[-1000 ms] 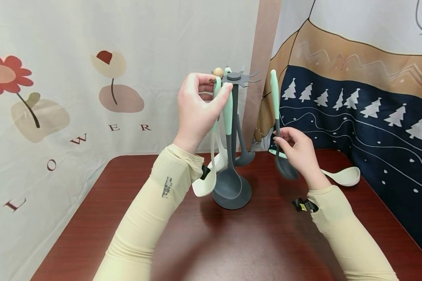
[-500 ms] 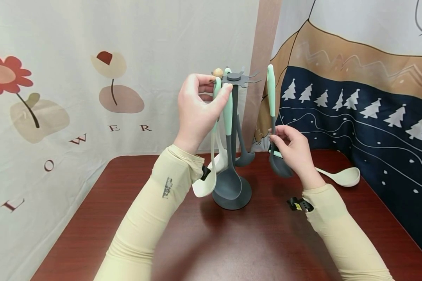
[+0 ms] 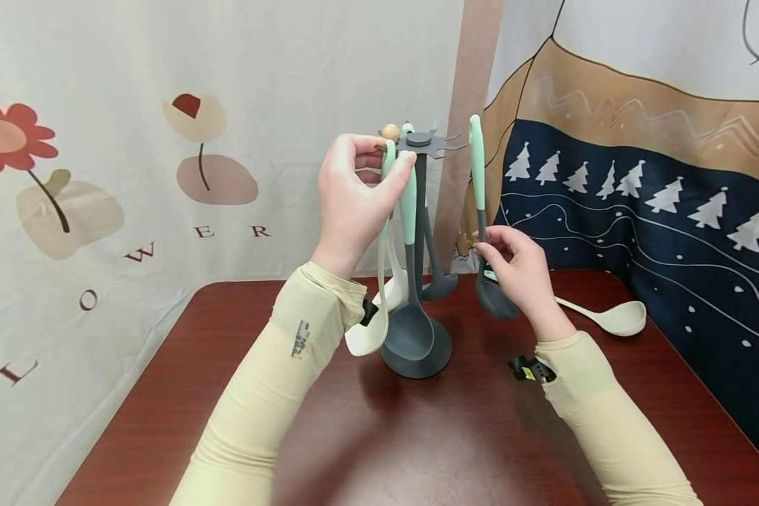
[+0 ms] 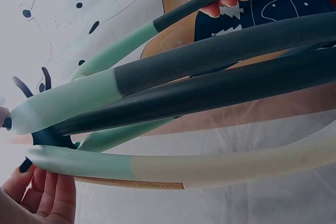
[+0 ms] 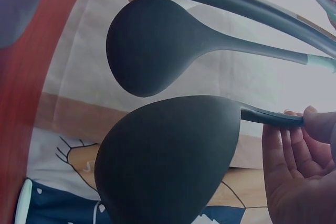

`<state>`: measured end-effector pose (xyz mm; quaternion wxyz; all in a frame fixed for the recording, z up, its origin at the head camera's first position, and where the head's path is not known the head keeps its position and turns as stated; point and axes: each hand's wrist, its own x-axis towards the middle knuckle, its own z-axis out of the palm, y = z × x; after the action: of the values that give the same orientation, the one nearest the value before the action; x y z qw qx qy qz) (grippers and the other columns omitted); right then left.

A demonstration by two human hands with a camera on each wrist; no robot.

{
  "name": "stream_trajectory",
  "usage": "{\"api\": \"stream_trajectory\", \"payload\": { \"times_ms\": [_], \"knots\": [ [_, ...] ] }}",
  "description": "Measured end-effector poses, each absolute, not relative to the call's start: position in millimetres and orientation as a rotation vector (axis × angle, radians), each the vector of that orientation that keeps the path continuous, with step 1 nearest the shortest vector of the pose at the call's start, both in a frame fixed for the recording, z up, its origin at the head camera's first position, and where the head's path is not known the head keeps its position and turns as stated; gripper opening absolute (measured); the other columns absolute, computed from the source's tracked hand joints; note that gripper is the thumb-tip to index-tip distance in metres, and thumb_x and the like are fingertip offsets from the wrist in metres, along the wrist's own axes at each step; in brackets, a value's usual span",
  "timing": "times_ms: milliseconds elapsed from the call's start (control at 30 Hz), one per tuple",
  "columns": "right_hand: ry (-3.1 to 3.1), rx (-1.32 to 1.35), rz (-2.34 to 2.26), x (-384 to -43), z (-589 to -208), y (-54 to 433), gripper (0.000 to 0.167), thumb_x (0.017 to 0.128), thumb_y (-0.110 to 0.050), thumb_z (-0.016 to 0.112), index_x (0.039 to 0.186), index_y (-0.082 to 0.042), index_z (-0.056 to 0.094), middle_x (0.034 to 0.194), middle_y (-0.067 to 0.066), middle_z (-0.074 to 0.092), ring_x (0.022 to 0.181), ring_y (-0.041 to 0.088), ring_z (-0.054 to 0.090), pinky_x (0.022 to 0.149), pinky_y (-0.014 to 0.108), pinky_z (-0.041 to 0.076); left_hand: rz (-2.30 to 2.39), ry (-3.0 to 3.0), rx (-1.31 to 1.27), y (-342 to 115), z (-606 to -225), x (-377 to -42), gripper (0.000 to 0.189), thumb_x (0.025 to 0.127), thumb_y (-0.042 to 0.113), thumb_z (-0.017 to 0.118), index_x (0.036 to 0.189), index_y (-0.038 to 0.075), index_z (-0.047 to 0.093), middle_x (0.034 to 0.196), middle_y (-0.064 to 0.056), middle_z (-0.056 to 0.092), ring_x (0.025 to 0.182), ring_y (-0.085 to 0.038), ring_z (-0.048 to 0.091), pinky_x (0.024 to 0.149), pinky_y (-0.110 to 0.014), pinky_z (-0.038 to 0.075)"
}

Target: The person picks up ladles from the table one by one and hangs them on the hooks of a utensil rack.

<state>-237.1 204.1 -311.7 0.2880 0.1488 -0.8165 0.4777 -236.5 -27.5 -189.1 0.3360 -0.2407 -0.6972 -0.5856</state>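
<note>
My right hand [image 3: 521,270] pinches the dark stem of a mint-handled ladle [image 3: 477,165], held upright just right of the utensil stand [image 3: 419,140]. In the right wrist view this ladle's dark bowl [image 5: 168,161] is large and close. My left hand [image 3: 357,190] grips the hooked top of the stand, thumb and fingers at its prongs, beside the hanging handles. From the stand hang a dark ladle [image 3: 411,330] in front, a white-headed utensil [image 3: 367,339] at the left, another white one [image 3: 395,289] and a dark spoon [image 3: 441,287] behind.
A white ladle [image 3: 623,318] lies on the red-brown table [image 3: 455,436] at the right, its handle partly behind my right hand. A round wooden end [image 3: 390,131] shows at the stand's top. Printed curtains [image 3: 278,84] enclose the back and right side.
My right hand has moved left with the dark ladle, bringing it nearer the stand and slightly higher. The left hand has stayed at the stand's top.
</note>
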Motion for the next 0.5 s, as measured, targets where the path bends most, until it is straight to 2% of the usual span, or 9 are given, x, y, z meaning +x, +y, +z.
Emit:
{"api": "stream_trajectory", "payload": {
  "times_ms": [300,500],
  "knots": [
    [-2.169,0.432,1.288,-235.3,-310.0,198.0,0.019,0.094,-0.004,0.067,0.111,0.004,0.07,0.096,0.017,0.069,0.079,0.005,0.058,0.072,0.011,0.047,-1.53,-1.805,-0.631,-27.1,-188.8,-235.9,0.032,0.083,0.019,0.076,0.104,-0.001,0.061,0.1,-0.009,0.063,0.085,-0.017,0.065,0.075,-0.027,0.054],
    [-2.167,0.454,1.306,-235.5,-310.1,196.0,0.016,0.094,-0.004,0.067,0.108,0.003,0.07,0.094,0.015,0.07,0.078,0.012,0.061,0.071,0.012,0.048,-1.524,-1.807,-0.632,-27.1,-189.2,-235.9,0.033,0.084,0.018,0.076,0.105,-0.002,0.061,0.1,-0.01,0.063,0.084,-0.017,0.065,0.075,-0.027,0.054]
  ]
}}
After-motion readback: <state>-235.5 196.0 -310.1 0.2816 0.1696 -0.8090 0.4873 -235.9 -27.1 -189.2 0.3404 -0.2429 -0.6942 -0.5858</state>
